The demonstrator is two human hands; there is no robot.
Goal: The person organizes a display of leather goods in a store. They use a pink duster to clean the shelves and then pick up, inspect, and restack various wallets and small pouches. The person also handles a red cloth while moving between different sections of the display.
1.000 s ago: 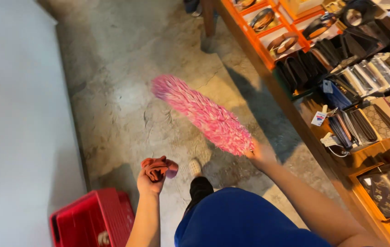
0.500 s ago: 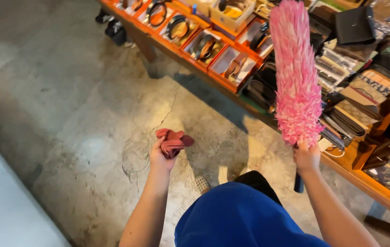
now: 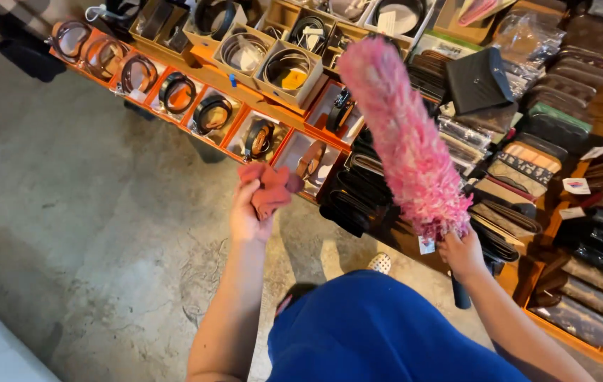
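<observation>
A fluffy pink fibre duster [image 3: 404, 134] and a soft, crumpled red cloth [image 3: 270, 185] hang over glossy leather belts [image 3: 174, 92] coiled in matt cardboard boxes [image 3: 289, 71], above a rough, mottled concrete floor [image 3: 82, 233].

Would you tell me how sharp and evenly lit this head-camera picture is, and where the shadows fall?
Head view: lighting soft and even; the pink duster and red cloth look slightly soft, the belts in boxes sharper; a dark shadow lies on the concrete floor under the display edge; straight edges bow towards the frame's corners.
</observation>
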